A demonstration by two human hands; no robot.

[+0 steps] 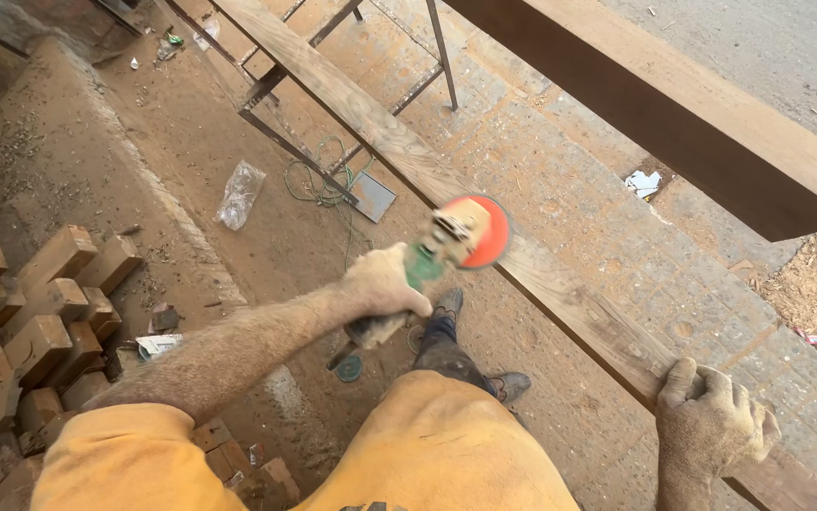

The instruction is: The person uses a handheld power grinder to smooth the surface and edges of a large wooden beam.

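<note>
**Desk:** What have you got in front of you?

**Me:** I'm looking down at a long wooden plank [560, 284] that runs from top left to bottom right across a welded metal trestle [285, 132]. Its top face is pale and rough, the grain plain to see, with a darker edge on the near side.

**Desk:** And the hands?

**Me:** The two are well apart. My left hand [385, 284] is wrapped tight round the green body of an angle grinder [451, 241], which sits just over the near edge of the plank, about halfway along. Its orange-red sanding disc [489, 232] faces up and is blurred at the rim — whether it touches the wood I can't tell. My right hand [711, 421] is clamped on the plank's near edge lower down, fingers curled over the top face, dusty all over.

**Desk:** Anything around it?

**Me:** A second, thicker wooden beam [711, 123] crosses the upper right — dark on its side face, lighter on top. Stacked wooden blocks [39, 322] sit at the left. A green cord [318, 185] lies tangled on the dirt by the trestle foot, a crumpled clear plastic bag [238, 194] beside it. Paving bricks [597, 208] show beneath the plank.
</note>
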